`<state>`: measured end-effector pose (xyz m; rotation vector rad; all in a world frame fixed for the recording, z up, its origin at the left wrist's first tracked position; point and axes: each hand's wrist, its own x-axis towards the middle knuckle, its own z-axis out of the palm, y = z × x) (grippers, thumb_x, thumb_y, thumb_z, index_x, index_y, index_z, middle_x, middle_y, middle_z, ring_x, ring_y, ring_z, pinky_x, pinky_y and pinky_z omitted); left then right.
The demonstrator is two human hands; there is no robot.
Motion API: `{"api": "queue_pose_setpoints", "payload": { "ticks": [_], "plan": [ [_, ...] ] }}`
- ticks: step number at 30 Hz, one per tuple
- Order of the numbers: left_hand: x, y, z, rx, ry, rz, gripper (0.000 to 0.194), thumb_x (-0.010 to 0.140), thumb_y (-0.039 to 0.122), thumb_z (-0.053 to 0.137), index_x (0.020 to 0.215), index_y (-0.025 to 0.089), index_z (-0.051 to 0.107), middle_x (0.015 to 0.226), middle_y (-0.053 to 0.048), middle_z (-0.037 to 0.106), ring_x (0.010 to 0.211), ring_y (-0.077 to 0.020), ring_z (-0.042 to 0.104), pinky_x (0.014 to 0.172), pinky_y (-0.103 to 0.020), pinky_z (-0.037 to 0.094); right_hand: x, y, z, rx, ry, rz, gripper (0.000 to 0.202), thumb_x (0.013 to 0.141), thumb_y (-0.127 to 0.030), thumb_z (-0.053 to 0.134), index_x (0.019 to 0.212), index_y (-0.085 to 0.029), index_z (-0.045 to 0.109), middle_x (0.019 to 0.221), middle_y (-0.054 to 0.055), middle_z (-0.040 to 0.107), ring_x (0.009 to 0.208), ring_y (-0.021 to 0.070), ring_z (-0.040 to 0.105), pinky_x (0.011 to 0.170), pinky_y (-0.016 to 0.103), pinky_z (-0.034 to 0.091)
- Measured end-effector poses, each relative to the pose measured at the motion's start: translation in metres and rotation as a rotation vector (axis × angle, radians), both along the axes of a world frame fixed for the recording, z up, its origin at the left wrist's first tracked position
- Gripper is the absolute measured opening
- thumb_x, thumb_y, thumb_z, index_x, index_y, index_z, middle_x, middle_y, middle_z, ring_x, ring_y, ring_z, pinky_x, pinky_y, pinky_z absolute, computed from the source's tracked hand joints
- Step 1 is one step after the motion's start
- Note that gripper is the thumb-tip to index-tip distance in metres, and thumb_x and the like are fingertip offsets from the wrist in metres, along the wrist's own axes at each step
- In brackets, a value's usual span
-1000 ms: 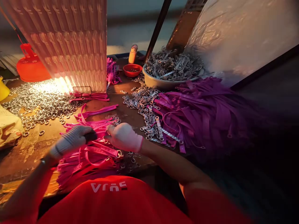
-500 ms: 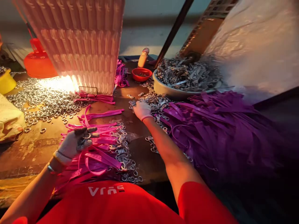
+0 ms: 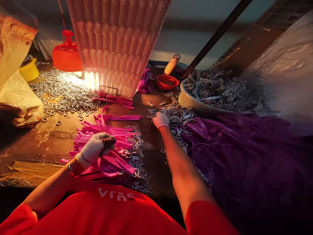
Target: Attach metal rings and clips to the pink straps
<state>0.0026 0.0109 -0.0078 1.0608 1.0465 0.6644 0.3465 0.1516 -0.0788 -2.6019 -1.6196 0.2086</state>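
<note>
My left hand [image 3: 96, 148], in a white dotted glove with dark fingertips, is closed above a heap of pink straps [image 3: 112, 133]. Grey metal rings [image 3: 105, 151] show partly under its curled fingers. Metal rings [image 3: 137, 163] hang at the right ends of those straps. My right hand [image 3: 160, 120], also in a pale glove, reaches forward to a pile of small metal clasps [image 3: 179, 112]. Its fingers are bent down at the left edge of that pile, and what lies between them is hidden.
Loose rings [image 3: 68, 94] spread beneath a red lamp [image 3: 67, 57] beside a ribbed plastic panel [image 3: 117, 42]. A large basin [image 3: 193, 101] heaped with metal hooks stands right, behind purple straps [image 3: 232, 143]. A small red bowl [image 3: 167, 82] and yellow container [image 3: 29, 70] are farther back.
The view has swung left, so the scene sits farther right. My left hand has turned, and its fingers have curled closed over the rings. My right hand stays at the clasp pile.
</note>
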Motion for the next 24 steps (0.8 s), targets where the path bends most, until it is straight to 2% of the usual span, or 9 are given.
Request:
{"api": "queue_pose_setpoints", "payload": {
  "ticks": [4, 7, 9, 12, 13, 15, 18, 21, 24],
  "plan": [
    [-0.005, -0.011, 0.002, -0.039, 0.007, -0.015, 0.035, 0.081, 0.044, 0.073, 0.071, 0.013, 0.06, 0.05, 0.003, 0.051, 0.036, -0.004, 0.036, 0.034, -0.016, 0.022, -0.013, -0.018, 0.012, 0.118, 0.092, 0.067, 0.034, 0.096, -0.016, 0.043, 0.12, -0.006, 0.065, 0.118, 0.023, 0.068, 0.105, 0.0246, 0.062, 0.084, 0.031, 0.042],
    [-0.006, -0.014, 0.005, -0.107, -0.032, -0.035, 0.035, 0.082, 0.045, 0.072, 0.08, 0.012, 0.064, 0.054, 0.003, 0.051, 0.037, -0.0032, 0.034, 0.034, -0.017, 0.02, -0.039, -0.046, 0.027, 0.205, 0.175, 0.206, 0.036, 0.1, -0.02, 0.038, 0.126, -0.009, 0.06, 0.116, 0.017, 0.069, 0.102, 0.0205, 0.063, 0.085, 0.029, 0.045],
    [-0.006, -0.014, 0.007, -0.143, -0.072, -0.072, 0.034, 0.083, 0.045, 0.07, 0.084, 0.011, 0.065, 0.054, 0.004, 0.048, 0.037, -0.0031, 0.033, 0.035, -0.017, 0.02, -0.063, -0.073, 0.04, 0.274, 0.31, 0.414, 0.033, 0.101, -0.025, 0.04, 0.126, -0.016, 0.059, 0.109, 0.008, 0.071, 0.095, 0.0174, 0.064, 0.084, 0.027, 0.047],
    [-0.005, -0.013, 0.008, -0.231, -0.157, -0.154, 0.029, 0.083, 0.041, 0.068, 0.084, 0.012, 0.064, 0.053, 0.005, 0.044, 0.037, -0.0029, 0.03, 0.036, -0.017, 0.018, -0.101, -0.117, 0.065, 0.408, 0.582, 0.91, 0.028, 0.099, -0.026, 0.048, 0.123, -0.018, 0.061, 0.115, 0.008, 0.068, 0.105, 0.0192, 0.062, 0.093, 0.032, 0.047],
    [-0.004, -0.013, 0.009, -0.257, -0.173, -0.179, 0.027, 0.083, 0.04, 0.067, 0.082, 0.013, 0.062, 0.052, 0.006, 0.043, 0.036, -0.0029, 0.029, 0.035, -0.017, 0.018, -0.113, -0.13, 0.073, 0.398, 0.599, 1.028, 0.03, 0.097, -0.024, 0.051, 0.126, -0.019, 0.059, 0.118, 0.01, 0.066, 0.108, 0.0201, 0.061, 0.095, 0.034, 0.047],
    [-0.002, -0.013, 0.009, -0.263, -0.163, -0.212, 0.024, 0.083, 0.037, 0.062, 0.074, 0.015, 0.058, 0.051, 0.005, 0.043, 0.036, -0.0033, 0.028, 0.035, -0.017, 0.017, -0.131, -0.151, 0.085, 0.326, 0.562, 1.166, 0.035, 0.094, -0.018, 0.054, 0.129, -0.021, 0.057, 0.12, 0.01, 0.065, 0.109, 0.0204, 0.06, 0.094, 0.034, 0.047],
    [0.0, -0.015, 0.01, -0.181, -0.096, -0.238, 0.021, 0.081, 0.034, 0.059, 0.07, 0.016, 0.054, 0.05, 0.004, 0.046, 0.035, -0.0046, 0.032, 0.034, -0.018, 0.019, -0.145, -0.167, 0.092, 0.29, 0.395, 1.173, 0.031, 0.095, -0.015, 0.053, 0.123, -0.02, 0.062, 0.11, 0.009, 0.067, 0.1, 0.0205, 0.061, 0.086, 0.031, 0.046],
    [-0.001, -0.017, 0.012, -0.027, -0.009, -0.218, 0.027, 0.085, 0.039, 0.059, 0.073, 0.015, 0.056, 0.051, 0.003, 0.049, 0.036, -0.0046, 0.034, 0.035, -0.018, 0.021, -0.145, -0.17, 0.092, 0.348, 0.191, 1.084, 0.022, 0.099, -0.024, 0.05, 0.11, -0.015, 0.067, 0.094, 0.01, 0.069, 0.086, 0.0208, 0.06, 0.076, 0.031, 0.04],
    [-0.002, -0.019, 0.014, 0.153, 0.049, -0.213, 0.035, 0.089, 0.048, 0.059, 0.077, 0.015, 0.056, 0.055, 0.002, 0.054, 0.037, -0.0045, 0.037, 0.035, -0.017, 0.024, -0.141, -0.169, 0.095, 0.321, 0.125, 1.073, 0.029, 0.102, -0.032, 0.047, 0.091, -0.015, 0.069, 0.082, 0.007, 0.069, 0.073, 0.0171, 0.058, 0.068, 0.029, 0.033]
  ]
}}
